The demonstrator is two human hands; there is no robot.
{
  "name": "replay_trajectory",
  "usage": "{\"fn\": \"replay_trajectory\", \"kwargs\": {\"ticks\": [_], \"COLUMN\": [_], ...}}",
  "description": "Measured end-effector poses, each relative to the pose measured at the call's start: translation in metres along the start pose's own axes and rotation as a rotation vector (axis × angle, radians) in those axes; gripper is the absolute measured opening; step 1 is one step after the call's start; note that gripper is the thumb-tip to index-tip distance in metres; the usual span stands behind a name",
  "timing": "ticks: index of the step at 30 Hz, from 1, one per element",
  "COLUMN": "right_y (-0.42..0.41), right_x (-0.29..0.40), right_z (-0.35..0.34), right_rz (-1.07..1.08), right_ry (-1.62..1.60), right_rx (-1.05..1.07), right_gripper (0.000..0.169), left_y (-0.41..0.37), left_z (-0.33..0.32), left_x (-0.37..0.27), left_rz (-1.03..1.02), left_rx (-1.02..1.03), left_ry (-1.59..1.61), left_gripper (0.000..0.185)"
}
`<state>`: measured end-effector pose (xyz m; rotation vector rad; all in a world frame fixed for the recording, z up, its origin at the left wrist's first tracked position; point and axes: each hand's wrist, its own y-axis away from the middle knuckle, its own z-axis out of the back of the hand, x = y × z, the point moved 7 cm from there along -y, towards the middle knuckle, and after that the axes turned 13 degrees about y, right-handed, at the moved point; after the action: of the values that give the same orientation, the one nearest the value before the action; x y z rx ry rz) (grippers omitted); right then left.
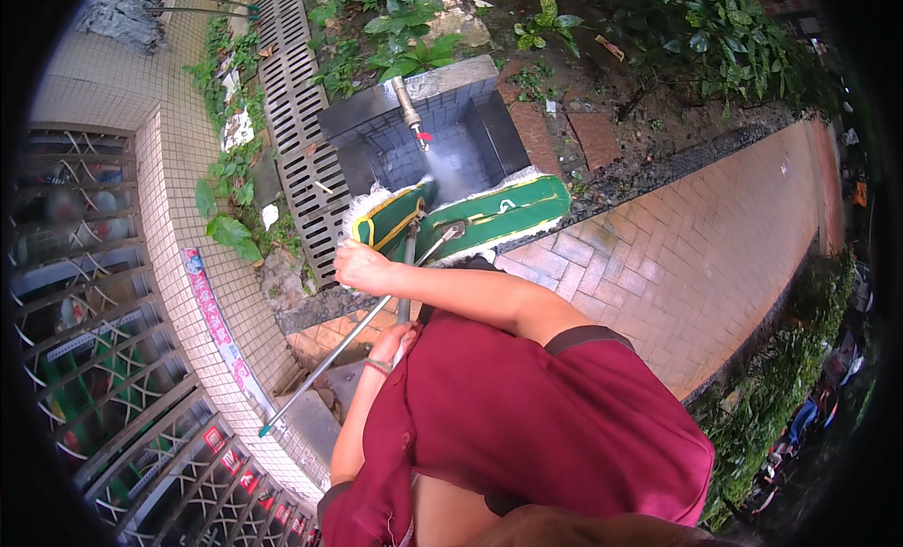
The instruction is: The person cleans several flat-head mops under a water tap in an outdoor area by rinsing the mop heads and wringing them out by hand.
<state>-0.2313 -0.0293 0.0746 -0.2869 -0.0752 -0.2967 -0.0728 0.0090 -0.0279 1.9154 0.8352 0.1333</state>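
Water runs from a tap with a red handle into a dark tiled basin. Two flat mops with green backing and white fringe lie at its near edge. My right hand grips the near left end of the left mop head, which is tilted. Lower down, my left hand, a bracelet on its wrist, is closed around that mop's grey handle, partly hidden by my right forearm. The right mop head spans the basin's front; its thin metal pole slants down to the left, passing by my right wrist.
A slotted drain cover runs left of the basin. Beyond it stand a low tiled wall and a metal grille. Plants and soil lie behind the basin. Brick paving extends to the right, bordered by a hedge.
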Motion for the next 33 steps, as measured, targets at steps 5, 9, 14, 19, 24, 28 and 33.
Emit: {"fn": "replay_trajectory", "kwargs": {"ticks": [5, 9, 14, 19, 24, 28, 33], "right_y": [0.004, 0.007, 0.011, 0.008, 0.021, 0.028, 0.043], "right_x": [0.010, 0.006, -0.004, -0.045, -0.058, -0.050, -0.034], "right_z": [-0.002, 0.000, 0.001, 0.012, 0.037, 0.036, 0.025], "right_rz": [0.051, 0.075, 0.011, -0.092, -0.145, -0.173, -0.252], "right_ry": [-0.014, -0.018, 0.029, 0.146, 0.139, 0.104, -0.017], "right_rx": [-0.056, -0.054, -0.028, -0.051, -0.059, -0.068, -0.110], "right_gripper": [0.003, 0.004, 0.005, 0.004, 0.005, 0.007, 0.009], "left_y": [-0.007, -0.003, -0.029, -0.028, -0.034, -0.030, -0.024], "left_z": [-0.001, -0.011, 0.011, -0.013, -0.033, -0.046, -0.029], "left_x": [0.009, 0.001, 0.011, -0.023, -0.044, -0.051, -0.033], "left_rz": [0.064, 0.086, 0.176, 0.110, 0.114, 0.082, 0.117], "left_rx": [-0.071, -0.100, -0.076, -0.013, -0.030, 0.017, 0.017], "left_ry": [0.112, 0.116, 0.218, 0.015, 0.092, 0.056, -0.237], "left_gripper": [0.013, 0.010, 0.007, 0.011, 0.005, 0.007, 0.012]}}
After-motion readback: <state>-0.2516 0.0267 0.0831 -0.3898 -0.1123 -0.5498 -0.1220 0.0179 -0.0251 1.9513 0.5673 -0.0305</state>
